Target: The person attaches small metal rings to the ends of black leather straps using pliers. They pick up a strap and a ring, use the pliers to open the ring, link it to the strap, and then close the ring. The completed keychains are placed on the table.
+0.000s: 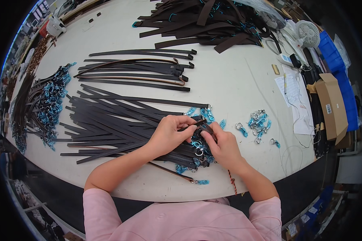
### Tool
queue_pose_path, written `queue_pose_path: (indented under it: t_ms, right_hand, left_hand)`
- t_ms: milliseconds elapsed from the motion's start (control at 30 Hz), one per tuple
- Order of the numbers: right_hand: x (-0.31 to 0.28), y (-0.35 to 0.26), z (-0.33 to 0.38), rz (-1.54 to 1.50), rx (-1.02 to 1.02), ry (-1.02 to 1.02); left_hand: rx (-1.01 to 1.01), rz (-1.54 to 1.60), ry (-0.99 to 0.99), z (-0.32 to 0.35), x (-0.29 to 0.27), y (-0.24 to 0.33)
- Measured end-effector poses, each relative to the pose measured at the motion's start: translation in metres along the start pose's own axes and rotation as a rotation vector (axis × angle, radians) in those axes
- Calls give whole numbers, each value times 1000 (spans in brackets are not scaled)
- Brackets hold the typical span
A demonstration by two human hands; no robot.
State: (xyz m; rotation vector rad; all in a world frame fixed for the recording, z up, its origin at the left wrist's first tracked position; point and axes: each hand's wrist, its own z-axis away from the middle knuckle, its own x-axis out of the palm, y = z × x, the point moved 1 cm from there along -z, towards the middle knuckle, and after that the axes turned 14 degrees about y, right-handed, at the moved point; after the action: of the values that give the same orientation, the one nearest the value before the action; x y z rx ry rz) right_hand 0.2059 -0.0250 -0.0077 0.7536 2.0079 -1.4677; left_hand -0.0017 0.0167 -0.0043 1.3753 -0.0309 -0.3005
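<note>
My left hand (169, 131) and my right hand (222, 145) meet over the right end of a pile of dark leather straps (108, 120). Between my fingers is the end of one dark strap (202, 123), pinched from both sides. Its finer details are too small to make out. Metal snap hooks in blue plastic film (198, 148) show beneath my hands, at the straps' ends. To the right of my right hand lie a loose group of blue-wrapped snap hooks with rings (259, 123) and a single one (275, 143).
More straps (136, 72) lie in a row beyond the pile. Wide dark straps (213, 24) are heaped at the far side. A bundle with blue-wrapped hooks (52, 104) hangs over the left edge. Paper sheets (303, 116), a small fan (307, 34) and a cardboard box (330, 108) stand right.
</note>
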Motion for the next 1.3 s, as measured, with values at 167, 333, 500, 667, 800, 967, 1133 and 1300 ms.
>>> queue_pose_path:
  t_ms: [167, 333, 500, 667, 800, 967, 1133, 1300]
  right_hand:
    - [4, -5, 2, 247, -209, 119]
    - [-4, -9, -4, 183, -145, -12]
    - [-5, -2, -5, 35, -86, -14]
    - [-23, -6, -12, -158, 92, 28]
    - [-11, 4, -2, 51, -78, 65]
    - [-8, 3, -1, 51, -114, 62]
    - [-7, 2, -2, 77, -121, 54]
    - [-9, -4, -3, 117, -78, 24]
  left_hand:
    - [-16, 18, -12, 0, -1, -3]
    - [-17, 21, -15, 0, 0, -1]
    - [-35, 39, -27, 0, -1, -4]
    - [-79, 99, -31, -3, -3, -5]
    - [-67, 89, -29, -3, -2, -2]
    - [-53, 67, -30, -2, -2, -1]
    - [-27, 40, -10, 0, -1, 2]
    - [-3, 20, 13, 2, 0, 0]
